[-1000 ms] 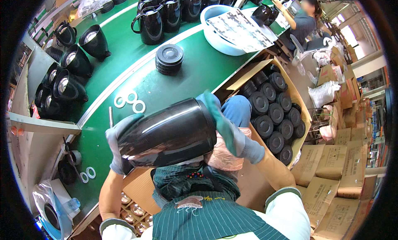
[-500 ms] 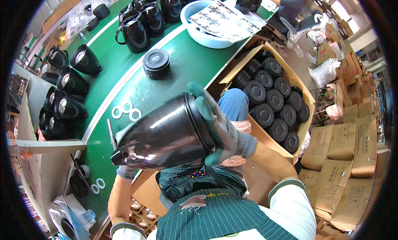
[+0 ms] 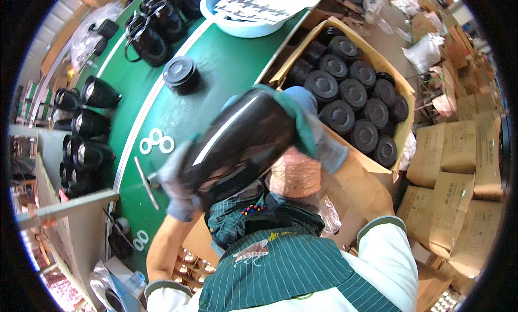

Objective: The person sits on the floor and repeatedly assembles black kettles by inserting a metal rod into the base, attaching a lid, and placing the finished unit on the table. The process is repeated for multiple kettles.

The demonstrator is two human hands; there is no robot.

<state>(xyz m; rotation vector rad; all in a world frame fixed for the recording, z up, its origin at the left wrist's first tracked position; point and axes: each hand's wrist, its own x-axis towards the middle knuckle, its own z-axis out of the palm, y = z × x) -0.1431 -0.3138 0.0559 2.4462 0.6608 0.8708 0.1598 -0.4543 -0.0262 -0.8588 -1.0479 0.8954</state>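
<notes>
Both my gloved hands hold a large glossy black jug (image 3: 237,136) tilted over my lap. My right hand (image 3: 308,123) wraps round its wide upper right end, the green-coated fingers spread on the rim. At the lower left end my left hand (image 3: 181,180) grips the narrower part, slightly blurred by motion. Beside the left hand, a thin metal rod with a crosspiece (image 3: 146,182) lies on the green table (image 3: 226,61). Several white rings (image 3: 167,151) are grouped just beyond it. Farther off stands a short stack of black round lids (image 3: 180,70).
An open carton (image 3: 406,145) packed with black round lids (image 3: 339,117) stands at my right. Black jugs (image 3: 93,123) line the table's left side. A pale blue basin (image 3: 251,29) with a printed sheet sits at the back. Brown cartons (image 3: 440,209) are piled far right.
The jug has turned steeper, its right end rising and its left end dropping toward me. My left hand, mostly hidden before, now shows at the jug's left end. The view has shifted.
</notes>
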